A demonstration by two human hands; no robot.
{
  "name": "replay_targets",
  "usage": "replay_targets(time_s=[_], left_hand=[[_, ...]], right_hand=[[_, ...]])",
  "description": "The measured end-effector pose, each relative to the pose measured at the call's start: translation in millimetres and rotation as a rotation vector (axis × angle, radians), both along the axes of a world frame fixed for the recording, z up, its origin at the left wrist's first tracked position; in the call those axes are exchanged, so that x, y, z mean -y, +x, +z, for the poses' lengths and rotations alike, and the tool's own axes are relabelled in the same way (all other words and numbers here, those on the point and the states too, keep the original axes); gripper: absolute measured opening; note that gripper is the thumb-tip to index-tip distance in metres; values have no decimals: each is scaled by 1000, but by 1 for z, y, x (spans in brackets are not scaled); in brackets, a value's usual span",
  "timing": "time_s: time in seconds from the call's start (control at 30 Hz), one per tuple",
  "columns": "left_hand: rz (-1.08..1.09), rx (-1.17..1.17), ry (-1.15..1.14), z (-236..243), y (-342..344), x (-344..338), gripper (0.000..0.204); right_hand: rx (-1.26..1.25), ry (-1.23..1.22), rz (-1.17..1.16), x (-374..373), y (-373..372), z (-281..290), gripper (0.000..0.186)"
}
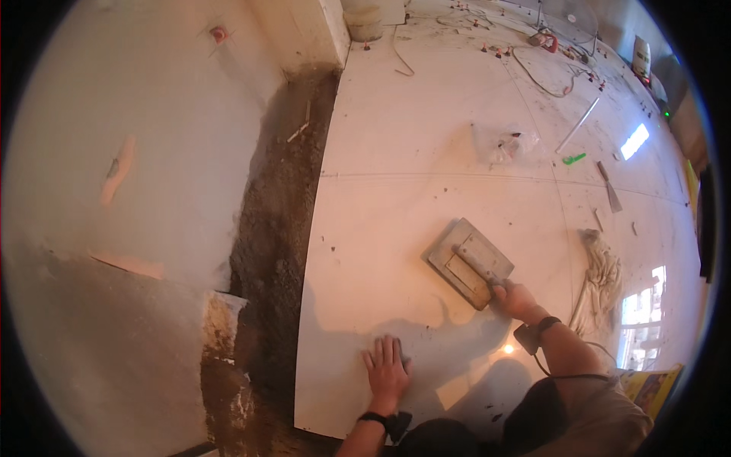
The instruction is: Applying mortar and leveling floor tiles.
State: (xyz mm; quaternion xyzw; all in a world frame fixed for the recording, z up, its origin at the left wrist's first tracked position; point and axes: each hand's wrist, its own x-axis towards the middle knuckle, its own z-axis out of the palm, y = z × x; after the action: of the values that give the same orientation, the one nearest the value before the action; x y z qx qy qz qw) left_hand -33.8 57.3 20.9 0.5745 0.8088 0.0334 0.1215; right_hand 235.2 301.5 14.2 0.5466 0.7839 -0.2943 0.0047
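Observation:
My right hand [519,299] is wrapped round the end of the handle of a worn grey rectangular float [451,257], which lies over the large pale floor tile [365,259]. From the device at my right wrist, a dark cable [560,375] runs back along the arm. My left hand [387,371] rests palm down on the same tile, fingers stretched out, near its left edge. Right of the float lies a crumpled light cloth [598,278]. A flat scraper [609,186] is farther off to the right.
A strip of rough dark mortar [274,206] separates the tile from the wall [167,152]. Beyond the float are a clear plastic bag [504,145], a green piece [575,159] and a white stick [579,126]. A bucket [364,23] and several red-topped clips [499,53] sit far back.

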Motion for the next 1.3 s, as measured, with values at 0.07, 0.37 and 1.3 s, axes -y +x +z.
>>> replay_targets(time_s=[0.07, 0.37, 1.3], left_hand=[[-2, 108, 61, -14, 9, 22, 57], [-56, 20, 306, -30, 9, 36, 44], [-25, 77, 457, -48, 10, 47, 27]], right_hand=[[-46, 21, -11, -1, -1, 0, 47], [-199, 27, 204, 54, -104, 86, 33], [59, -159, 133, 40, -116, 22, 49]])
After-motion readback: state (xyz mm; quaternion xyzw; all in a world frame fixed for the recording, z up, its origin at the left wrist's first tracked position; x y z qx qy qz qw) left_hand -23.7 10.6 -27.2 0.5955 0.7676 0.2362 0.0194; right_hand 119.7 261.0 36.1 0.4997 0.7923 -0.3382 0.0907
